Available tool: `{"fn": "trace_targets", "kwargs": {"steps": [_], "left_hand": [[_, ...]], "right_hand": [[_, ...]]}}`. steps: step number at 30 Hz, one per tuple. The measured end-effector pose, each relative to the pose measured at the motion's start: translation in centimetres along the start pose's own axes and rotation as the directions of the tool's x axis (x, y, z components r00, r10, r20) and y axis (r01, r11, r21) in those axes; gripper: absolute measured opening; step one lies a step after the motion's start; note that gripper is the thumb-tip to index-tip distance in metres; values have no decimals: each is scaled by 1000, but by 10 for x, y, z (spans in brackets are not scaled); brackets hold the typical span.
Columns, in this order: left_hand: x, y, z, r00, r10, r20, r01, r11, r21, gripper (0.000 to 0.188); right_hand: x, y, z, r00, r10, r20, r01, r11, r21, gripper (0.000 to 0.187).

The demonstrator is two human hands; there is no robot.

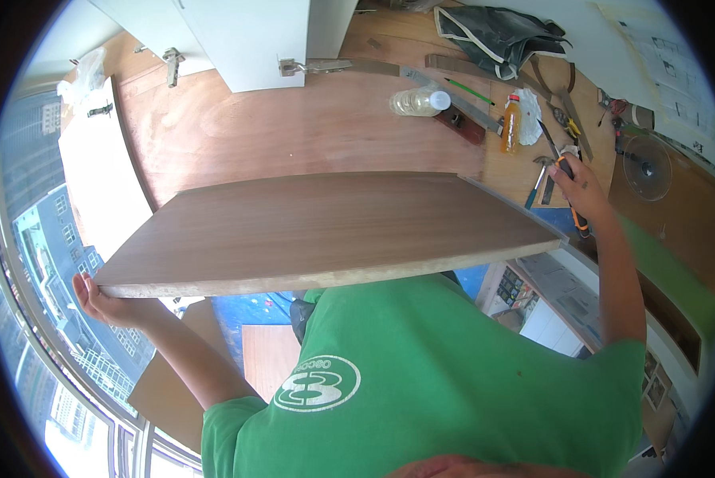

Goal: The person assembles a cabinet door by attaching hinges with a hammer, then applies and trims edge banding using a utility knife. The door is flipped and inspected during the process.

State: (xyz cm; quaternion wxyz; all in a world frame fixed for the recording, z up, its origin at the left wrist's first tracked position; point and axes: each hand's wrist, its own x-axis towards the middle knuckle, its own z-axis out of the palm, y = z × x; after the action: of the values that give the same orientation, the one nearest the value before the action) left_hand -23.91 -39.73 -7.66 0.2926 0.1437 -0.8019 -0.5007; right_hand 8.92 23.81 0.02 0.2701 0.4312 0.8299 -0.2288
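Two hands [581,190], one brown board [333,227], at least one orange-handled tool [577,215], two bottles [511,126], one pencil [469,91], one hammer [534,185], one pair of pliers [565,123], one bag [505,36].

The board [333,231] spans the space before me, my left hand [114,309] against its near left corner, my right hand [582,190] around a handled tool [565,166] past its right end. Behind the board, on the worktop [254,127], I have a jar [417,102], with a bottle [510,125] to its right. A pencil [469,91] lies between and behind them; a bag [505,38] lies farther back. The window [55,263] is at my left.
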Motion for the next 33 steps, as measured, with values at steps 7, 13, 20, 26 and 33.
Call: {"fn": "trace_targets", "kwargs": {"steps": [7,13,20,26,33], "left_hand": [[-63,70,21,934,-357,-13,345,911,-225,77],[-138,88,20,931,289,223,-324,935,142,72],[-197,158,19,148,440,886,-909,414,-54,53],[-180,184,19,8,202,979,-865,492,-94,32],[-170,164,5,-123,201,972,-833,511,-212,38]], "right_hand": [[84,178,128,999,30,-20,-20,921,389,32],[117,220,231,931,292,-219,-171,879,445,44],[135,223,263,841,262,-473,-169,958,232,46],[137,224,269,813,239,-530,-172,970,172,54],[24,118,150,791,-88,605,-592,139,794,50]]}}
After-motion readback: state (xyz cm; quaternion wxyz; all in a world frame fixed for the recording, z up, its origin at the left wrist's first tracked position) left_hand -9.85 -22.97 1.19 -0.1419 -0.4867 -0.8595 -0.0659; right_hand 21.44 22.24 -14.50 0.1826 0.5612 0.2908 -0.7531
